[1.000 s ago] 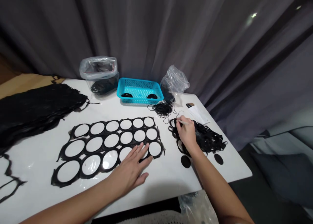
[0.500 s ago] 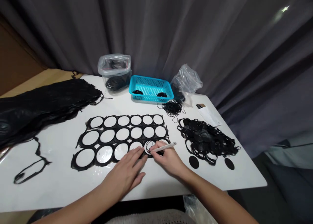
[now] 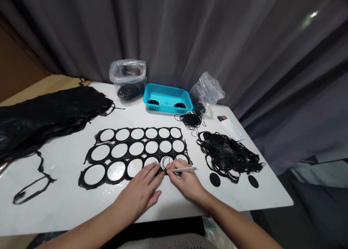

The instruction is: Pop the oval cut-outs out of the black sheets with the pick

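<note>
The right hand (image 3: 183, 178) is closed in a pen-like grip on a slim pale tool (image 3: 182, 169); its tip is too small to make out, so whether it pinches the fine black loops (image 3: 166, 162) beside the fingers I cannot tell. The left hand (image 3: 144, 187) lies with fingers extended and grips nothing, fingertips on the near row of the black lattice (image 3: 128, 155). That lattice, three rows of round holes, lies flat on the tabletop (image 3: 174, 211) (it shows white through the holes). It looks light and limp, likely rubbery; the narrow webs would probably stretch or tear, so the thicker joints between rings seem the better hold. The loops look springy and easily tangled, best pinched at one strand. To the right sits a heap of black scraps (image 3: 228, 153) with two dark discs nearby; beyond the lattice are a tangle of thin rings (image 3: 192, 120) and a blue basket (image 3: 168, 109).
</note>
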### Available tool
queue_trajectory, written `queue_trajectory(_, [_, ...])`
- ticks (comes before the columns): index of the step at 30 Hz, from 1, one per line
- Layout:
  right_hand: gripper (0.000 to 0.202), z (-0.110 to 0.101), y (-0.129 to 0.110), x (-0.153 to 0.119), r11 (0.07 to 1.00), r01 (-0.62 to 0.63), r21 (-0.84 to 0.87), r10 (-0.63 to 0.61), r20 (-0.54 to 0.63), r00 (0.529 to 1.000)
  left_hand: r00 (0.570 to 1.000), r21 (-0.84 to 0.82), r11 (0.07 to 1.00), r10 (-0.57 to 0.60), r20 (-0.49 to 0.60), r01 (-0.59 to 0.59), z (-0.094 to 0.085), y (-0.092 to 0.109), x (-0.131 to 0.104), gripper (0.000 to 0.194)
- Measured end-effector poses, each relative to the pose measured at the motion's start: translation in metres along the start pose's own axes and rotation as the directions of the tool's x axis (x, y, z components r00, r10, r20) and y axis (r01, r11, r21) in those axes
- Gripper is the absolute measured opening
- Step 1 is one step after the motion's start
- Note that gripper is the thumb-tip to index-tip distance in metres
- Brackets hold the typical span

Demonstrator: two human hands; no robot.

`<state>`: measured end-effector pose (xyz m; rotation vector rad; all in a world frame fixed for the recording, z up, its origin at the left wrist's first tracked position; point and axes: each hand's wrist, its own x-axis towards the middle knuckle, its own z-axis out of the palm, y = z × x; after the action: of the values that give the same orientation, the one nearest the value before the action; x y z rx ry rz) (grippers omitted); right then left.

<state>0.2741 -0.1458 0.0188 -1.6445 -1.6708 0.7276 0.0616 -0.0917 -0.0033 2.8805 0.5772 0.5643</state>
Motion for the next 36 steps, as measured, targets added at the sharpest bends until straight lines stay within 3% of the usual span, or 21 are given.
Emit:
queue_trajectory(4, [0.012, 0.002, 0.002, -0.003, 0.998, 0.039, -0.051, -0.039, -0.006, 0.999, 1.000, -0.022, 1.000, -0.007, 0.001, 0.007, 0.000, 0.000, 0.000, 0.041])
queue_trajectory(7, [0.010, 0.008, 0.004, -0.009, 0.966, 0.205, -0.157, -0.207, 0.004, 0.978, 1.000, -0.046, 0.999, -0.012, 0.012, 0.012, 0.000, -0.001, 0.000, 0.045])
queue_trajectory(9, [0.013, 0.009, 0.007, -0.010, 0.902, 0.347, -0.257, -0.343, 0.061, 0.937, 0.999, -0.059, 0.998, -0.017, 0.033, 0.019, 0.001, -0.002, 0.000, 0.048])
queue_trajectory(11, [0.018, 0.003, 0.014, 0.000, 0.842, 0.414, -0.346, -0.397, 0.120, 0.910, 0.998, -0.063, 0.998, -0.027, 0.053, 0.030, 0.001, -0.003, 0.000, 0.049])
queue_trajectory(13, [0.017, -0.014, 0.026, 0.021, 0.839, 0.339, -0.425, -0.340, 0.075, 0.937, 0.997, -0.067, 0.997, -0.038, 0.066, 0.042, 0.001, -0.003, -0.001, 0.050])
queue_trajectory(15, [0.016, -0.039, 0.042, 0.047, 0.864, 0.129, -0.486, -0.207, -0.111, 0.972, 0.997, -0.065, 0.997, -0.034, 0.070, 0.039, 0.001, -0.002, -0.003, 0.051])
queue_trajectory(17, [0.017, -0.063, 0.055, 0.072, 0.897, -0.034, -0.440, -0.113, -0.304, 0.946, 0.997, -0.050, 0.998, -0.032, 0.068, 0.035, 0.000, -0.002, -0.005, 0.053])
queue_trajectory(19, [0.018, -0.077, 0.061, 0.088, 0.941, -0.110, -0.320, -0.018, -0.371, 0.928, 0.997, -0.032, 0.999, -0.033, 0.064, 0.035, -0.004, -0.002, -0.005, 0.052])
queue_trajectory(21, [0.021, -0.076, 0.059, 0.094, 0.976, -0.135, -0.170, 0.076, -0.313, 0.947, 0.998, -0.034, 0.999, -0.023, 0.066, 0.025, -0.008, -0.004, 0.000, 0.052])
queue_trajectory(23, [0.023, -0.063, 0.049, 0.091, 0.991, -0.134, -0.014, 0.129, -0.185, 0.974, 0.997, -0.041, 0.999, -0.022, 0.071, 0.025, -0.010, -0.009, 0.010, 0.055])
queue_trajectory(26, [0.016, -0.038, 0.031, 0.080, 0.982, -0.114, 0.152, 0.113, 0.011, 0.993, 0.997, -0.004, 0.998, -0.064, 0.051, 0.064, -0.005, -0.021, 0.024, 0.058])
queue_trajectory(28, [0.011, -0.026, 0.022, 0.074, 0.981, -0.093, 0.173, 0.079, 0.084, 0.993, 0.995, 0.027, 0.995, -0.093, 0.043, 0.092, 0.002, -0.028, 0.030, 0.058])
queue_trajectory(32, [0.009, -0.017, 0.020, 0.067, 0.992, -0.047, 0.116, 0.037, 0.090, 0.995, 0.995, 0.025, 0.996, -0.085, 0.048, 0.083, 0.013, -0.035, 0.029, 0.058])
queue_trajectory(36, [0.010, -0.016, 0.023, 0.066, 0.996, -0.019, 0.089, 0.013, 0.068, 0.998, 0.997, 0.021, 0.998, -0.067, 0.049, 0.066, 0.011, -0.035, 0.028, 0.057])
